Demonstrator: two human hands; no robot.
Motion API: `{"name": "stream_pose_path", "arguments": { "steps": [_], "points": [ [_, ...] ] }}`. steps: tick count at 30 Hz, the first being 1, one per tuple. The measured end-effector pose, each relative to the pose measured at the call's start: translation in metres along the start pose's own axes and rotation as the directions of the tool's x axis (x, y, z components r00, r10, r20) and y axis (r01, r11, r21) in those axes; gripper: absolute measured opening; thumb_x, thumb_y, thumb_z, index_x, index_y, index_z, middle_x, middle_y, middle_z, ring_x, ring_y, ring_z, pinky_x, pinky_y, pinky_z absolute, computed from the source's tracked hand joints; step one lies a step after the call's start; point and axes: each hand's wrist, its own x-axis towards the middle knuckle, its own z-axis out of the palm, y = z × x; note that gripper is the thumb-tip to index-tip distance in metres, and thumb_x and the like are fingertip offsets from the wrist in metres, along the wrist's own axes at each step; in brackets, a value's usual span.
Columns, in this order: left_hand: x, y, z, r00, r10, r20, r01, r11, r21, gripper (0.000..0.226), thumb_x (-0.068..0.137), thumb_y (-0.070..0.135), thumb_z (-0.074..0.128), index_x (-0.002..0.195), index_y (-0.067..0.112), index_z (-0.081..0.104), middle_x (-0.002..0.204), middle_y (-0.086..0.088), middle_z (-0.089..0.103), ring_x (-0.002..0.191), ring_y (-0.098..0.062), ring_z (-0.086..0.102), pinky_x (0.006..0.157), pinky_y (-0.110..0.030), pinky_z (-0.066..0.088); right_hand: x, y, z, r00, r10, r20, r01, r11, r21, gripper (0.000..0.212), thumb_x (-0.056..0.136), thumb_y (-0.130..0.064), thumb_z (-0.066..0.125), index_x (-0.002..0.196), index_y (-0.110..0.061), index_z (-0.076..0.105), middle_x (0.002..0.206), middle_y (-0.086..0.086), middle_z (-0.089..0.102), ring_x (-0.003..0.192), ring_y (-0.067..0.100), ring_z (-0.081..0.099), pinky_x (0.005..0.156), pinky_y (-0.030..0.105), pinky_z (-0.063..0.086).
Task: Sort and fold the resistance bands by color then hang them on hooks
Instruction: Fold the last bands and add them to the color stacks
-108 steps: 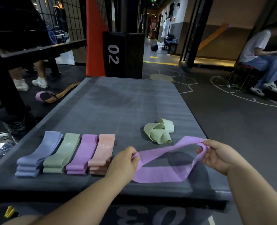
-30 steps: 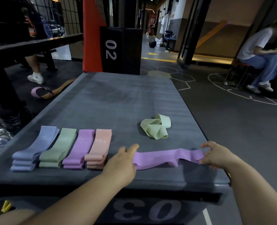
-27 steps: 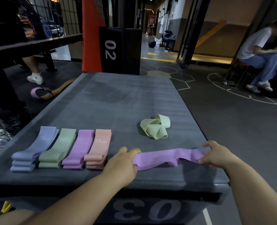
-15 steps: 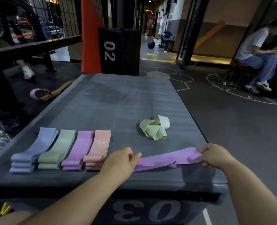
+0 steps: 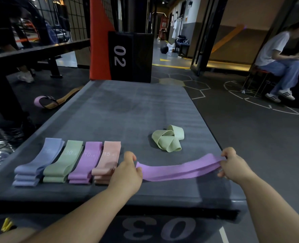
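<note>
Pinching the two ends of a flat lilac elastic resistance band (image 5: 178,169): left hand (image 5: 125,174) grips the left end with fingers curled, and right hand (image 5: 232,165) grips the right end between thumb and fingers. The band is stretched into a flattened strip over the near edge of the grey padded box top (image 5: 127,111), with its right end a bit higher. 3.6 s ago it was an open loop held in the air. 0.5 s ago it was already flattened but lay lower; now it is tauter.

Below, at 6 o'clock, is the box front with a white "03" (image 5: 159,228), seen upside down and partly cut off. A small yellow item (image 5: 6,225) at 7 o'clock is too blurred to identify.

The box top carries four folded stacks at 9 o'clock of the left hand, side by side and unchanged: blue stack (image 5: 38,163), green stack (image 5: 64,162), purple stack (image 5: 85,162), peach stack (image 5: 108,160). The peach stack's near corner is hidden by the left hand. Printed numbers are faint; "30" and "15" are readable.

A loose pale-green band (image 5: 168,139), twisted and unfolded, lies at 12 o'clock of the held band, apart from it.

Farther at 10 o'clock, a tan and pink strap (image 5: 57,100) lies on the floor. At 12 o'clock stand a black "02" box (image 5: 131,57) and a red pad (image 5: 97,41). A seated person (image 5: 278,57) at 2 o'clock is cut off by the frame edge.
</note>
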Motion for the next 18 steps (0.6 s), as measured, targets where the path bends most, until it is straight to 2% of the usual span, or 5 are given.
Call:
{"name": "stream_pose_path", "arguments": {
  "steps": [4, 7, 11, 14, 18],
  "points": [
    [-0.003, -0.002, 0.0, 0.999, 0.014, 0.043, -0.019, 0.992, 0.122, 0.015, 0.095, 0.021, 0.044, 0.104, 0.019, 0.032, 0.078, 0.003, 0.051, 0.075, -0.023, 0.054, 0.069, -0.033, 0.044, -0.004, 0.003, -0.01, 0.964, 0.031, 0.265, -0.036, 0.999, 0.017, 0.037, 0.085, -0.001, 0.057, 0.113, -0.017, 0.039, 0.071, 0.012, 0.065, 0.058, 0.019, 0.057, 0.052, 0.026, 0.046],
    [-0.004, -0.002, 0.001, 0.998, 0.019, 0.055, -0.028, 0.986, 0.164, 0.015, 0.095, 0.021, 0.043, 0.105, 0.018, 0.032, 0.081, 0.002, 0.051, 0.075, -0.024, 0.053, 0.068, -0.034, 0.043, -0.004, 0.004, -0.016, 0.932, 0.072, 0.354, -0.108, 0.991, 0.085, 0.048, 0.079, 0.003, 0.055, 0.117, -0.02, 0.038, 0.072, 0.014, 0.061, 0.064, 0.022, 0.052, 0.055, 0.029, 0.041],
    [-0.004, -0.001, 0.001, 0.998, 0.02, 0.052, -0.029, 0.984, 0.173, 0.017, 0.097, 0.025, 0.043, 0.109, 0.016, 0.034, 0.079, 0.005, 0.048, 0.075, -0.022, 0.052, 0.067, -0.031, 0.04, 0.001, 0.004, -0.008, 0.967, 0.084, 0.241, -0.121, 0.982, 0.143, 0.02, 0.085, -0.028, 0.061, 0.098, -0.014, 0.055, 0.062, 0.007, 0.053, 0.057, 0.02, 0.044, 0.047, 0.022, 0.03],
    [-0.003, -0.002, 0.001, 0.999, 0.022, 0.045, -0.029, 0.985, 0.172, 0.017, 0.098, 0.027, 0.042, 0.109, 0.016, 0.035, 0.08, 0.004, 0.05, 0.075, -0.023, 0.052, 0.066, -0.031, 0.038, 0.008, 0.007, 0.002, 0.996, 0.008, 0.092, -0.002, 0.998, -0.068, 0.032, 0.092, -0.032, 0.057, 0.07, -0.01, 0.062, 0.06, 0.005, 0.057, 0.057, 0.022, 0.05, 0.054, 0.026, 0.035],
    [-0.001, -0.004, 0.002, 1.0, 0.01, 0.029, -0.015, 0.987, 0.158, 0.015, 0.099, 0.029, 0.04, 0.105, 0.015, 0.039, 0.083, 0.0, 0.054, 0.076, -0.024, 0.052, 0.065, -0.031, 0.038, 0.009, 0.005, 0.01, 1.0, 0.002, 0.026, 0.002, 0.988, -0.158, 0.026, 0.093, -0.032, 0.057, 0.086, -0.009, 0.068, 0.09, 0.01, 0.066, 0.085, 0.029, 0.058, 0.071, 0.03, 0.04]
  ]
}}
